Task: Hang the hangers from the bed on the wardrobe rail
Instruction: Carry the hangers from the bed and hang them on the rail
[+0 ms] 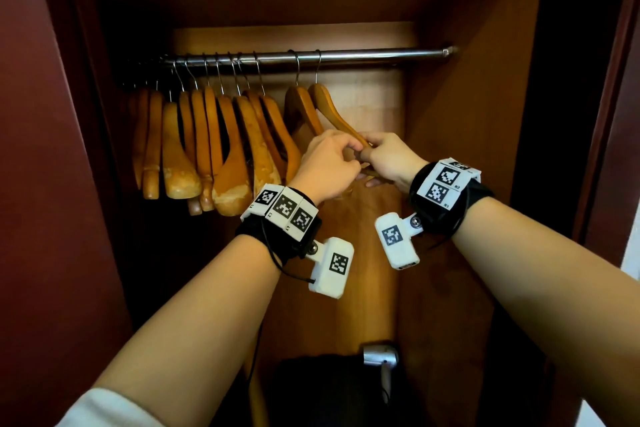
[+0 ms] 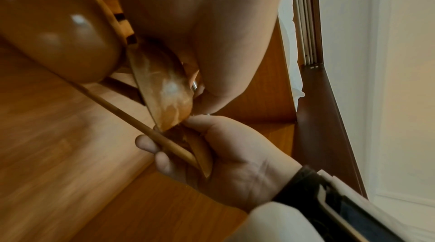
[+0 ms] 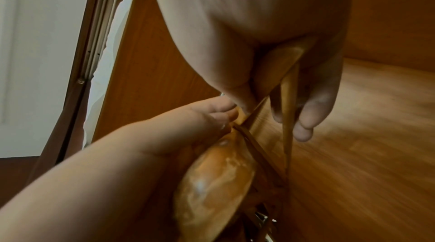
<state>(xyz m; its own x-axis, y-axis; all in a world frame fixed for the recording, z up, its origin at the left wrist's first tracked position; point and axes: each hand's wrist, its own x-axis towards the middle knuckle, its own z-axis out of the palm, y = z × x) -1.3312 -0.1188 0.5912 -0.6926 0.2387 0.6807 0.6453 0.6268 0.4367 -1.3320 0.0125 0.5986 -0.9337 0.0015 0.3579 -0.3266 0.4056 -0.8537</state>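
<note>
Gripping curved wooden hanger [image 1: 332, 114] — both hands, steel rail [image 1: 363, 55]

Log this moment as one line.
phase: hanging | left hand: holds hanger | right hand: holds same hanger | hook: on rail

Both arms outstretched, left hand [image 1: 325, 163] and right hand [image 1: 391, 158] touching, fingers curled.

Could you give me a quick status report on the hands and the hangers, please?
Left hand and right hand both gripping the rightmost hanger. Its hook is over the wardrobe rail. Rail bare to its right; packed hangers to its left.
</note>
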